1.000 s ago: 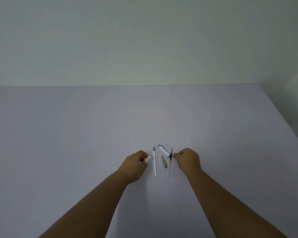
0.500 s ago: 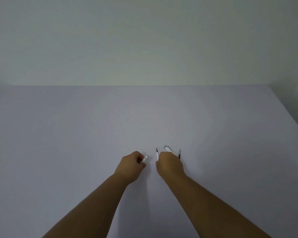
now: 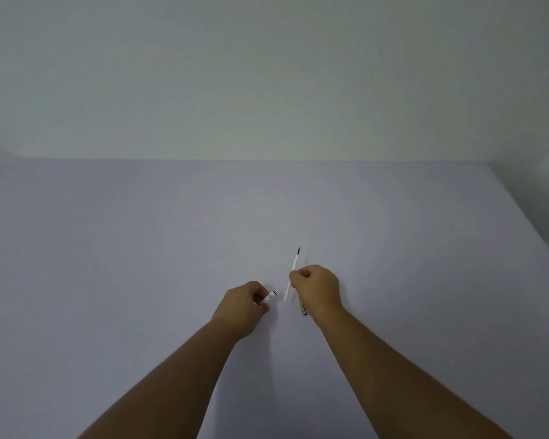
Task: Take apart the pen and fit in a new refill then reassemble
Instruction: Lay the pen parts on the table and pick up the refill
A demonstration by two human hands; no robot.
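Note:
My left hand (image 3: 243, 304) is closed around a short white pen barrel piece (image 3: 269, 297), whose open end pokes out to the right. A thin white refill (image 3: 293, 270) with a dark tip is pinched in my right hand (image 3: 317, 288); it slants up and away, lifted off the table and slightly blurred. Under the right hand a dark silvery pen part (image 3: 303, 307) lies on the table, mostly hidden. The other pen pieces are covered by the right hand.
The work surface is a plain pale lilac table (image 3: 140, 264) that meets a bare light wall (image 3: 267, 74) at the back. The table's right edge (image 3: 526, 210) runs diagonally at the far right.
My right hand moved left over the loose parts, picked up the white refill and lifted it. The left hand stayed almost still with the barrel piece.

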